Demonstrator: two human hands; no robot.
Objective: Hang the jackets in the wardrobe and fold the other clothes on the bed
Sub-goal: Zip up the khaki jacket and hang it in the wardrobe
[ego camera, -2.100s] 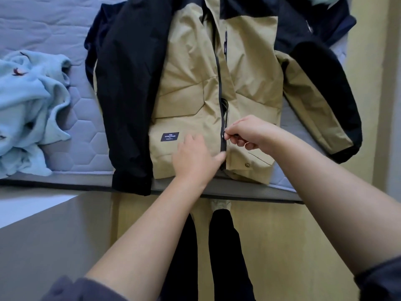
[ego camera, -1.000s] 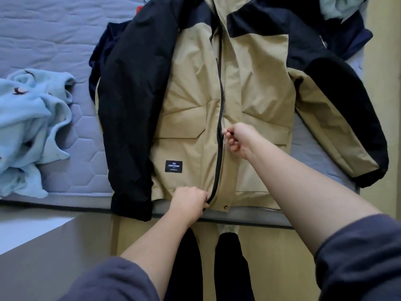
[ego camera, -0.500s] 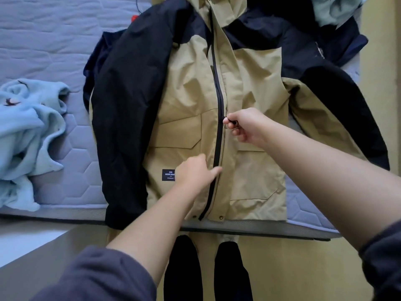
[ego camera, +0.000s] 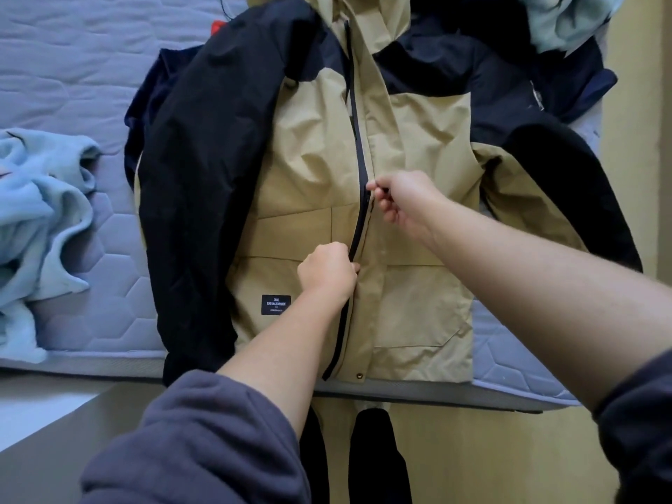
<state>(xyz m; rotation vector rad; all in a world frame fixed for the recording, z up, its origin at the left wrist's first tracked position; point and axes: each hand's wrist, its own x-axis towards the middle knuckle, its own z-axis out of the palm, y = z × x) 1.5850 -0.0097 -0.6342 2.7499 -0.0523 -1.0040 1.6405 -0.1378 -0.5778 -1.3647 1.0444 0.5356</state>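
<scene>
Jacket: a tan jacket [ego camera: 309, 169] with black shoulders and sleeves lies front-up on the bed, in the middle of the view. Its collar points to 12 o'clock and its hem to 6 o'clock, at the mattress's near edge.
Jacket sleeves: one black sleeve lies along the body on the 9 o'clock side, with its cuff over the mattress edge. The other spreads out toward 4 o'clock.
Zipper: a black zipper [ego camera: 358, 140] runs up the middle of the front from hem to collar.
Right hand: the right hand [ego camera: 403, 201] reaches in from 4 o'clock. Its thumb and forefinger pinch the zipper pull [ego camera: 371, 193] about halfway up, and the other fingers are curled.
Left hand: the left hand [ego camera: 327, 272] comes in from 7 o'clock. Its fingers are curled, gripping the jacket front right at the zipper, toward 6 o'clock of the right hand.
Label patch: a black label patch [ego camera: 276, 304] with white lettering sits on the lower front, at 8 o'clock of the left hand.
Snap: a brass-coloured snap [ego camera: 360, 375] sits on the hem just beside the zipper's lower end.
Bed: the bed [ego camera: 72, 67] shows a grey-lilac quilted mattress.
Light blue sweatshirt: a light blue sweatshirt [ego camera: 40, 220] lies crumpled at 9 o'clock, apart from the jacket.
Navy garment: a navy garment [ego camera: 582, 85] lies under the jacket's shoulder at 2 o'clock.
Pale blue garment: a pale blue garment [ego camera: 567, 20] rests on the navy one at 1 o'clock.
Person: grey sleeves [ego camera: 196, 441] are pushed up the forearms, and black trousers [ego camera: 378, 460] show at 6 o'clock.
</scene>
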